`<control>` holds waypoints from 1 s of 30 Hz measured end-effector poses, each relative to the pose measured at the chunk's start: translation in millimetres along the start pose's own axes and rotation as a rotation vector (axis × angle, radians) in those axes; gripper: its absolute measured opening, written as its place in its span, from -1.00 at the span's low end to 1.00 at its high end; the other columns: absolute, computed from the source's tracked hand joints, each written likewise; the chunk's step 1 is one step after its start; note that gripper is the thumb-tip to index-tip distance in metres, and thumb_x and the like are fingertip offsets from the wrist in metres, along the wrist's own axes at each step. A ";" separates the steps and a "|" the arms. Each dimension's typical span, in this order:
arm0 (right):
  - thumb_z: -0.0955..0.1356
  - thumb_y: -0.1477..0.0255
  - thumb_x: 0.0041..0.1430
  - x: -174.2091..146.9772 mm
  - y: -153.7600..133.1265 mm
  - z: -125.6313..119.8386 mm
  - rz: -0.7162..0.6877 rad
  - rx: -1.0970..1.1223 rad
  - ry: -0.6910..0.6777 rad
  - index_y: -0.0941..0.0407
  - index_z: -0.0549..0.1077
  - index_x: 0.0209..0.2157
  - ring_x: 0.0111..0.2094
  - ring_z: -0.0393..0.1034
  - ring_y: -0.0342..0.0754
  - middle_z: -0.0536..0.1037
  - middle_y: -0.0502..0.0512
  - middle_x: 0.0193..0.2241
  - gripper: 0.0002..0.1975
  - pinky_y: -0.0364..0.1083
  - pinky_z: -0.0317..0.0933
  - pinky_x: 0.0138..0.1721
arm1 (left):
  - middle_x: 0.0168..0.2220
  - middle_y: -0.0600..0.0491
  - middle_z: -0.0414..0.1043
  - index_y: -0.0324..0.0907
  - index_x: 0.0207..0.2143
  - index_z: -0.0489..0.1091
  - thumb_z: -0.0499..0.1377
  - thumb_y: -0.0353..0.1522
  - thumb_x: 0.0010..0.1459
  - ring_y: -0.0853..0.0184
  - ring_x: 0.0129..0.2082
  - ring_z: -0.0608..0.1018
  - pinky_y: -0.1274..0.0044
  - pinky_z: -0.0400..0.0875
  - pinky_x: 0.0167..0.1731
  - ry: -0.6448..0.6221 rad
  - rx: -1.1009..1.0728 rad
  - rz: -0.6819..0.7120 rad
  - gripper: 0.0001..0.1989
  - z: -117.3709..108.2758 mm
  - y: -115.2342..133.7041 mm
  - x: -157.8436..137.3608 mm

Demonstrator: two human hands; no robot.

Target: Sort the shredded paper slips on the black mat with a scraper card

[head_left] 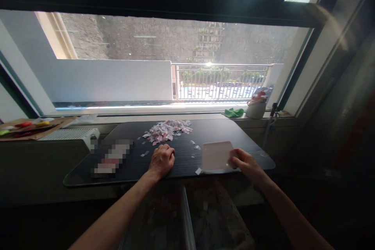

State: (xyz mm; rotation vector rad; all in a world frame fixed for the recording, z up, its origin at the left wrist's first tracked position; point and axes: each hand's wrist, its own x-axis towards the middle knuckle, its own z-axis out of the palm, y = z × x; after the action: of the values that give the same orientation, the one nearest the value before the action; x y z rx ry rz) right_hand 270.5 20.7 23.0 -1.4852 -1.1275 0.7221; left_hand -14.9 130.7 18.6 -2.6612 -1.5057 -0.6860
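Observation:
A heap of small, pale pinkish-white paper pieces (166, 131) lies toward the back of the dark table (181, 168). My left hand (162, 160) rests on the tabletop just in front of the heap, its fingers curled closed; whatever they may hold is hidden. To the right is a shallow, pale rectangular tray (216, 156). Over its right edge my right hand (243, 162) is closed in a pinch, the fingertips slightly blurred, and I cannot make out what is between them. One loose white paper piece (198, 171) lies by the tray's near left corner.
A pixelated item (113, 158) lies on the table's left. Along the window are a green cloth (233, 113) and a whitish container (256, 108). At far left, a brown board (52, 125) with coloured items lies by a white ridged box (72, 134). Below the table's front edge is a clear-walled bin (189, 218).

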 end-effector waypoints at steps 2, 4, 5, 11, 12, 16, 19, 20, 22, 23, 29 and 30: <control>0.32 0.30 -0.19 7.3 1.3 0.9 -0.036 0.001 0.066 0.14 0.40 -0.40 -0.56 0.33 -0.12 0.48 -0.01 -0.57 -0.75 -0.14 0.21 -0.53 | -0.27 -0.02 0.43 -0.16 -0.31 0.50 0.03 -0.43 0.13 0.24 -0.20 0.41 0.40 0.27 -0.17 -0.010 -0.090 -0.024 -0.77 1.5 12.2 -5.5; 0.31 0.31 -0.17 16.0 3.5 4.6 -0.064 0.005 0.125 0.14 0.40 -0.39 -0.52 0.34 -0.12 0.50 0.00 -0.54 -0.74 -0.14 0.22 -0.49 | -0.27 0.01 0.43 -0.13 -0.31 0.51 0.04 -0.42 0.13 0.28 -0.20 0.41 0.42 0.27 -0.17 -0.067 -0.198 0.064 -0.77 4.0 28.9 -12.4; 0.31 0.31 -0.17 19.8 5.3 7.3 -0.065 0.007 0.146 0.14 0.40 -0.38 -0.51 0.35 -0.11 0.50 0.01 -0.53 -0.74 -0.13 0.23 -0.48 | -0.26 0.01 0.43 -0.11 -0.29 0.52 0.06 -0.41 0.13 0.28 -0.19 0.40 0.42 0.27 -0.17 -0.090 -0.229 0.125 -0.77 5.3 37.4 -16.0; 0.32 0.30 -0.13 26.0 20.9 20.2 -0.103 0.031 0.181 0.13 0.42 -0.33 -0.42 0.39 -0.06 0.51 0.02 -0.47 -0.72 -0.12 0.26 -0.39 | -0.23 0.01 0.41 -0.04 -0.19 0.50 0.09 -0.36 0.14 0.26 -0.21 0.38 0.40 0.27 -0.22 -0.095 -0.217 0.321 -0.77 6.1 60.2 -34.3; 0.32 0.30 -0.12 25.7 22.6 20.6 -0.107 0.040 0.187 0.13 0.42 -0.33 -0.42 0.39 -0.06 0.52 0.02 -0.46 -0.72 -0.12 0.26 -0.39 | -0.25 0.01 0.41 -0.03 -0.20 0.51 0.09 -0.38 0.14 0.27 -0.22 0.37 0.41 0.27 -0.22 -0.097 -0.215 0.354 -0.77 5.5 60.0 -37.3; 0.33 0.30 -0.11 26.3 25.5 20.9 -0.101 0.070 0.188 0.13 0.43 -0.32 -0.41 0.38 -0.06 0.52 0.03 -0.44 -0.72 -0.12 0.25 -0.39 | -0.23 0.02 0.40 -0.05 -0.16 0.48 0.10 -0.43 0.12 0.28 -0.22 0.38 0.39 0.28 -0.17 -0.096 -0.215 0.455 -0.75 5.3 61.4 -43.9; 0.33 0.30 -0.11 27.4 25.8 21.6 -0.107 0.065 0.195 0.14 0.43 -0.31 -0.42 0.37 -0.07 0.51 0.03 -0.45 -0.72 -0.13 0.25 -0.40 | -0.16 -0.03 0.39 -0.12 -0.01 0.38 0.14 -0.39 0.10 0.23 -0.17 0.37 0.35 0.29 -0.13 -0.080 -0.176 0.406 -0.63 8.2 66.7 -38.2; 0.33 0.30 -0.11 27.4 25.7 22.0 -0.107 0.069 0.198 0.14 0.43 -0.31 -0.42 0.37 -0.07 0.51 0.03 -0.45 -0.71 -0.13 0.25 -0.41 | -0.15 -0.04 0.39 -0.13 0.01 0.36 0.15 -0.38 0.09 0.22 -0.17 0.37 0.34 0.29 -0.14 -0.084 -0.152 0.397 -0.61 9.1 68.7 -35.0; 0.33 0.30 -0.11 26.8 24.7 22.6 -0.105 0.083 0.202 0.15 0.42 -0.30 -0.43 0.37 -0.08 0.51 0.03 -0.45 -0.70 -0.13 0.25 -0.42 | -0.20 -0.03 0.39 -0.11 -0.06 0.42 0.15 -0.37 0.09 0.21 -0.19 0.38 0.35 0.30 -0.17 -0.100 -0.106 0.409 -0.68 10.4 72.0 -29.3; 0.33 0.29 -0.11 26.2 23.9 23.0 -0.103 0.091 0.203 0.15 0.42 -0.30 -0.44 0.37 -0.08 0.51 0.03 -0.46 -0.69 -0.13 0.25 -0.42 | -0.24 -0.01 0.40 -0.10 -0.13 0.45 0.14 -0.38 0.11 0.22 -0.21 0.38 0.36 0.30 -0.18 -0.105 -0.091 0.423 -0.75 10.5 73.1 -27.6; 0.34 0.24 -0.14 23.4 20.4 25.6 -0.090 0.178 0.310 0.14 0.38 -0.33 -0.48 0.37 -0.09 0.50 0.03 -0.48 -0.67 -0.12 0.27 -0.46 | -0.35 0.03 0.42 -0.13 -0.39 0.48 0.09 -0.46 0.13 0.30 -0.28 0.39 0.41 0.28 -0.21 -0.050 -0.142 0.475 -0.83 7.7 69.7 -41.6; 0.35 0.22 -0.14 23.2 20.8 26.0 -0.091 0.197 0.357 0.14 0.37 -0.33 -0.47 0.37 -0.09 0.49 0.04 -0.48 -0.66 -0.11 0.28 -0.45 | -0.35 0.04 0.42 -0.13 -0.42 0.48 0.10 -0.47 0.12 0.31 -0.28 0.40 0.42 0.29 -0.21 -0.049 -0.168 0.489 -0.83 6.6 68.1 -45.9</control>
State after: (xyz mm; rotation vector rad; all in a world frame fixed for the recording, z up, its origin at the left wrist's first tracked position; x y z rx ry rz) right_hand 261.2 52.9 0.0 -1.3228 -0.8217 0.4667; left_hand 22.9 58.1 9.3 -3.0095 -0.7691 -0.7343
